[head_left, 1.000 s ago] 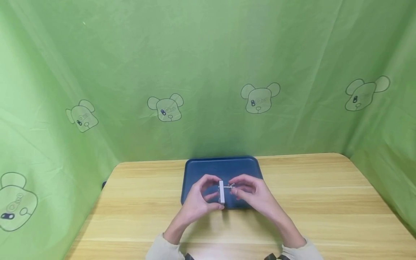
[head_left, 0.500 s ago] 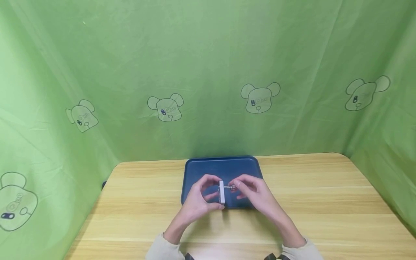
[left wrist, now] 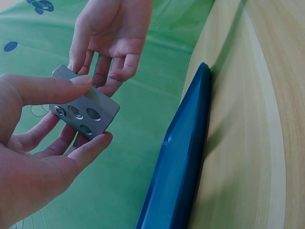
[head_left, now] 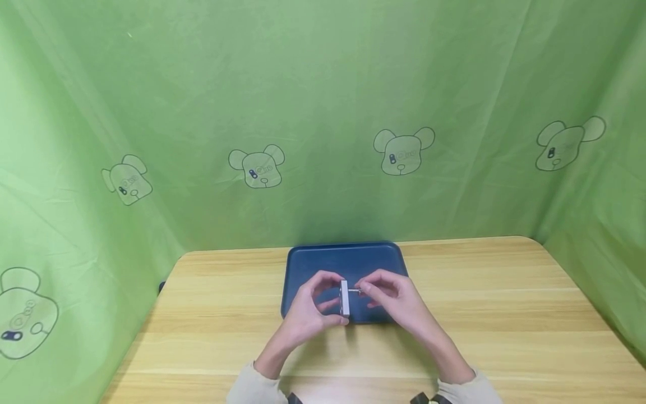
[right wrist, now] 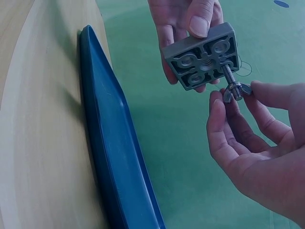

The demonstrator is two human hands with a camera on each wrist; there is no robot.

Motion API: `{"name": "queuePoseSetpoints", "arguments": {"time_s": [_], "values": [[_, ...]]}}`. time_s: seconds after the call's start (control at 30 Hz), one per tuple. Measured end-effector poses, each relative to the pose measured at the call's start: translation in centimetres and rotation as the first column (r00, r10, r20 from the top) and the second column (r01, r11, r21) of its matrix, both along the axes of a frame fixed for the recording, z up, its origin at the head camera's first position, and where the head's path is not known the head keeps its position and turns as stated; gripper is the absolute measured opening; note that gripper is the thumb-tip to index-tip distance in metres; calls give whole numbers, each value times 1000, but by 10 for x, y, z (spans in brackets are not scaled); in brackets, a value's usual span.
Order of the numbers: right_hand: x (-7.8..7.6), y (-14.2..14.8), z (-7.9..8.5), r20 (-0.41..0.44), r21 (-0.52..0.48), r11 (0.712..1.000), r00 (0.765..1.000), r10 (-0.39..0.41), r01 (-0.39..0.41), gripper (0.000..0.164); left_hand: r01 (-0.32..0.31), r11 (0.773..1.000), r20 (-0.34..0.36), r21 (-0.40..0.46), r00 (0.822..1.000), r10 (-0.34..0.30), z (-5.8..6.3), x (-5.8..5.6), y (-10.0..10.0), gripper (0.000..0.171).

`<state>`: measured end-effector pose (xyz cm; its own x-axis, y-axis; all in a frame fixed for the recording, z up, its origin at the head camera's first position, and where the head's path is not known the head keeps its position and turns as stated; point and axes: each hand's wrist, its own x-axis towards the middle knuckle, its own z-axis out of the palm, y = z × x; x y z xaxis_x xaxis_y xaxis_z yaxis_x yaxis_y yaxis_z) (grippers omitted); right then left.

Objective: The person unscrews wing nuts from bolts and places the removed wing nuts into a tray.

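Observation:
My left hand (head_left: pixel 309 314) grips a grey square block (left wrist: pixel 101 106) by its edges, with the thumb on one edge and fingers along the opposite one. Round holes go through the block, and its other face (right wrist: pixel 188 59) shows a recessed pattern. From one corner hole a threaded bolt (right wrist: pixel 228 72) sticks out towards my right hand (head_left: pixel 404 300). A wing nut (right wrist: pixel 234 88) sits near the bolt's free end. In the right wrist view, my right thumb and fingertips pinch its wings. The head view mostly hides the wing nut behind the right thumb.
Beneath the hands, a dark blue tray (head_left: pixel 348 261) lies on the wooden table (head_left: pixel 479 303), close to its back edge. Green curtains (head_left: pixel 323 112) printed with bear heads surround the table at the back and sides.
The right thumb has shifted up from below the wing nut and now covers it in the head view. The left hand and block have stayed in place.

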<state>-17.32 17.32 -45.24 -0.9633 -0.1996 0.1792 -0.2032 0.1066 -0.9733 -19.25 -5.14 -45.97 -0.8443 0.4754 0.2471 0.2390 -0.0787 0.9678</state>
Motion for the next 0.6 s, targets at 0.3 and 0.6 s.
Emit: {"name": "queuePoseSetpoints", "arguments": {"time_s": [0.3, 0.6], "values": [[1, 0, 0, -14, -16, 1000, 1000, 8, -8, 20, -1, 1000, 0, -6, 1000, 1, -1, 0, 0, 70], [1, 0, -1, -28, -28, 1000, 1000, 6, -7, 25, 9, 1000, 3, -2, 1000, -9, -2, 0, 1, 71]]}}
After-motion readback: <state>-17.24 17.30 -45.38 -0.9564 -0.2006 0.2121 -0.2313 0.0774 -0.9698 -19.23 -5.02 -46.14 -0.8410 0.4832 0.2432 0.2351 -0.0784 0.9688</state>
